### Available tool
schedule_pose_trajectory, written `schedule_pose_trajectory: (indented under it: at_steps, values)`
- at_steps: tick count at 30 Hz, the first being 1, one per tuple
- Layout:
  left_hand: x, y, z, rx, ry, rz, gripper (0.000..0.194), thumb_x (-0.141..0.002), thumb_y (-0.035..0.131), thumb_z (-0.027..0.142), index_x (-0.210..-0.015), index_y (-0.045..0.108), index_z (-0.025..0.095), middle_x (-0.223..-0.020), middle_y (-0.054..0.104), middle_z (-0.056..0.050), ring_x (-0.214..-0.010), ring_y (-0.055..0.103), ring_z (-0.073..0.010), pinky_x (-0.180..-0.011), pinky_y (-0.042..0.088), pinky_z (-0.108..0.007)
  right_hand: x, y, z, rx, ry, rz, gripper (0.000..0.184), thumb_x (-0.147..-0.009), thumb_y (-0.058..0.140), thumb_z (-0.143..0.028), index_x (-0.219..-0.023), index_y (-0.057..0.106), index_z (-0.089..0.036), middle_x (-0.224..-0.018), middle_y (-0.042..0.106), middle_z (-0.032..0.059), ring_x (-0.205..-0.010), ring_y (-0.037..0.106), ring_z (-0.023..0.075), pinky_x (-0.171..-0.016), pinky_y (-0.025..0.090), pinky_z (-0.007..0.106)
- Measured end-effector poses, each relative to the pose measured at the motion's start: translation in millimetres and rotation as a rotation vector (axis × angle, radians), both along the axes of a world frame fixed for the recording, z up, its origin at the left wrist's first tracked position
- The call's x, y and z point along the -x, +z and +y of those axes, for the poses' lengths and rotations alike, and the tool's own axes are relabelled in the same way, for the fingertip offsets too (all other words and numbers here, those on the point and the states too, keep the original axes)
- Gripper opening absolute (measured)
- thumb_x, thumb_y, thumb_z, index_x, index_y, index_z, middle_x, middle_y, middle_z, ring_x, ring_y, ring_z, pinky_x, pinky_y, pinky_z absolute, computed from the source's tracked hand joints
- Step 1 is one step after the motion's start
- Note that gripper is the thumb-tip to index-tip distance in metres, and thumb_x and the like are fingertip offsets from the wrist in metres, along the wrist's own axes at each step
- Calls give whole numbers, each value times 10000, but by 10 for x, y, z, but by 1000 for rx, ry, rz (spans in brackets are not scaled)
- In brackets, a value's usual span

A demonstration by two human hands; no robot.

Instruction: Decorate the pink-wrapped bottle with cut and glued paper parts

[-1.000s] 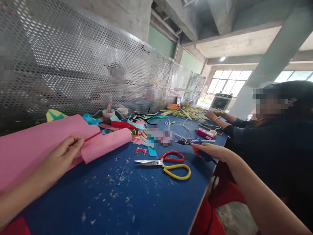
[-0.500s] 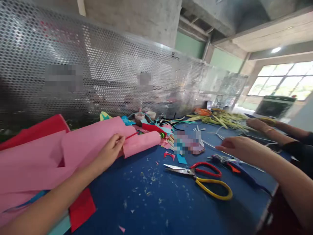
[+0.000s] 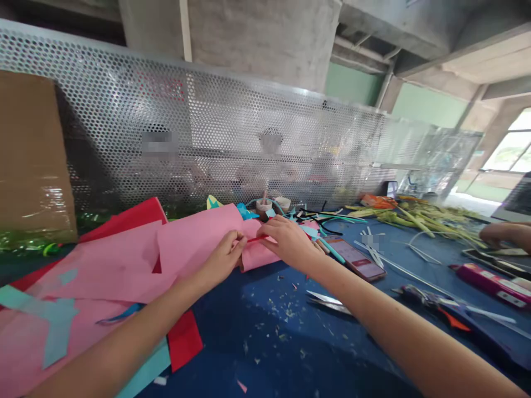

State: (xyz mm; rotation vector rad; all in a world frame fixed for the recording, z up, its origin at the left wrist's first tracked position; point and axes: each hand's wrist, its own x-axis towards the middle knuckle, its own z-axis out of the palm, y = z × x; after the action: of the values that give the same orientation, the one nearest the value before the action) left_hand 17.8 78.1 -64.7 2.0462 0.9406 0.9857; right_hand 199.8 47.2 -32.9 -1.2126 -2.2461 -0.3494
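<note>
My left hand [image 3: 224, 255] is closed in a pinch on one end of a thin red strip [image 3: 252, 240], just over the pink paper. Close beside it, my right hand [image 3: 290, 242] has its fingers curled at the other end of the strip, partly hiding it. Under both hands lies a curled roll of pink paper [image 3: 256, 258]. Larger pink sheets [image 3: 194, 235] spread to the left, over red paper [image 3: 185, 340]. Below my right forearm, scissors [image 3: 329, 301] rest on the table with their handles hidden.
A smartphone [image 3: 357, 258] and blue-handled pliers [image 3: 452, 312] lie on the blue table [image 3: 265, 331] to the right. Two small cups [image 3: 282, 204] stand by the perforated metal screen [image 3: 232, 121]. Another person's hand [image 3: 504, 235] is at the right edge.
My right hand has moved left from above the pliers to the red strip beside my left hand. The view has turned, shifting everything right. My left hand stays at the strip.
</note>
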Motion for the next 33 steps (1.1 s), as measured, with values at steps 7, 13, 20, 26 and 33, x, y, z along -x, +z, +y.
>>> schedule_pose_trajectory:
  at_steps: [7,13,20,26,33]
  values:
    - [18,-29,54,58,-24,-94,153,-874,401,358,-942,459,234,-882,507,-1,-902,510,-196,-826,435,-335,-95,-118,-113,-51,52,164,66,-831,649,-183,-872,698,-199,-847,685,42,-828,581,190,-789,469,337]
    - [28,-85,100,95,-38,-115,252,-819,448,249,-1070,431,231,-1030,517,-30,-1007,530,-193,-906,414,-357,-86,-210,-188,-31,167,131,43,-848,628,-196,-865,668,-195,-848,685,40,-852,567,198,-778,474,325]
    - [14,-131,109,101,-54,-106,330,-825,449,259,-1148,392,226,-1053,523,-52,-977,547,-197,-869,443,-384,-126,-295,-172,-60,245,59,69,-866,599,-184,-843,664,-195,-858,684,40,-860,554,202,-817,454,344]
    - [9,-161,132,57,-31,-109,221,-830,435,271,-1046,439,222,-1116,498,-68,-1084,499,-217,-895,441,-392,-113,-351,-165,-103,228,61,85,-874,586,-184,-838,662,-185,-846,709,39,-834,560,206,-805,442,354]
    - [2,-156,130,31,-30,-91,177,-840,433,291,-1004,443,224,-1099,508,-69,-1087,495,-218,-908,441,-403,-80,-360,-170,-109,207,76,119,-884,578,-211,-828,683,-198,-850,725,28,-819,571,198,-778,452,348]
